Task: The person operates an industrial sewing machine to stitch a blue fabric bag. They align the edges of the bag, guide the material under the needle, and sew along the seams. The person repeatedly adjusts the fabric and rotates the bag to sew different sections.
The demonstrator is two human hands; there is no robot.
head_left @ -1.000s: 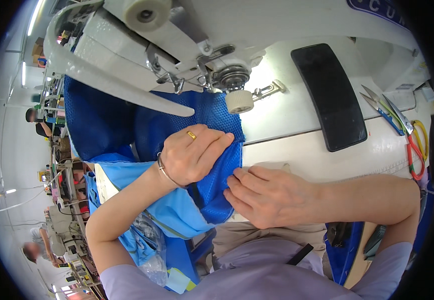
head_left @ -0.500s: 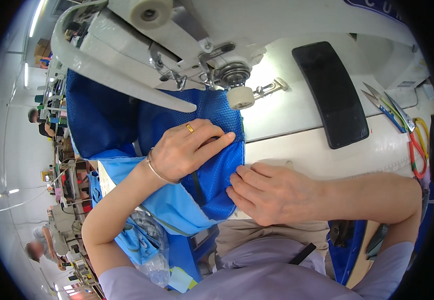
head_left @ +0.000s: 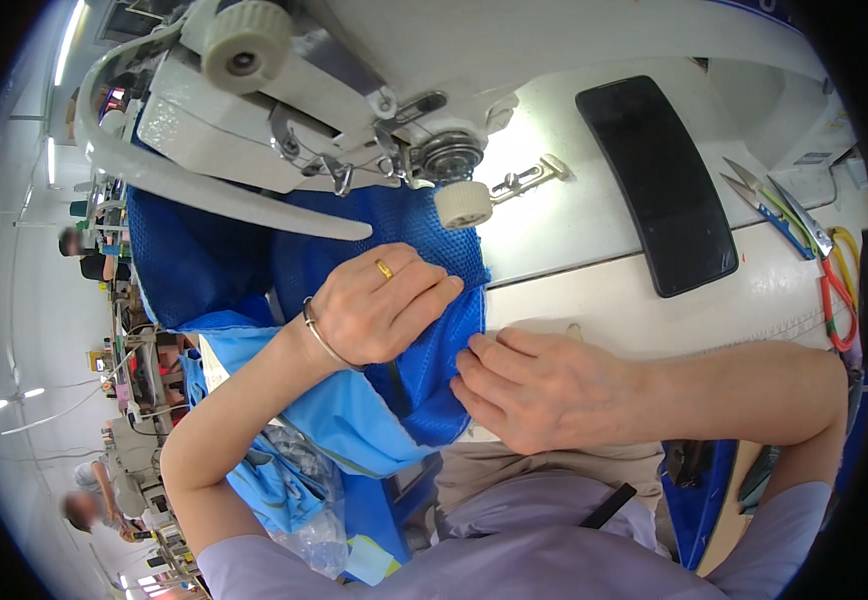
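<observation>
Royal blue mesh fabric (head_left: pixel 433 390) with a light blue panel (head_left: pixel 339 425) lies under the head of a white sewing machine (head_left: pixel 204 130). My left hand (head_left: pixel 379 305), wearing a ring and a bangle, is closed on the mesh near its right edge, just below the needle area, which the machine head hides. Lower on the same edge, my right hand (head_left: pixel 529 390) has its curled fingertips pinching the fabric. The thumb is mostly hidden.
A black phone (head_left: pixel 654 185) lies on the machine bed (head_left: pixel 534 240). Scissors and snips (head_left: pixel 814 250) are at the right. More light blue fabric and clear plastic (head_left: pixel 299 540) are below. Two other people (head_left: pixel 89 510) are at machines along the left.
My left hand shifted slightly down-left, then back up-right, still on the fabric. My right hand stays almost in place. The view has shifted a little.
</observation>
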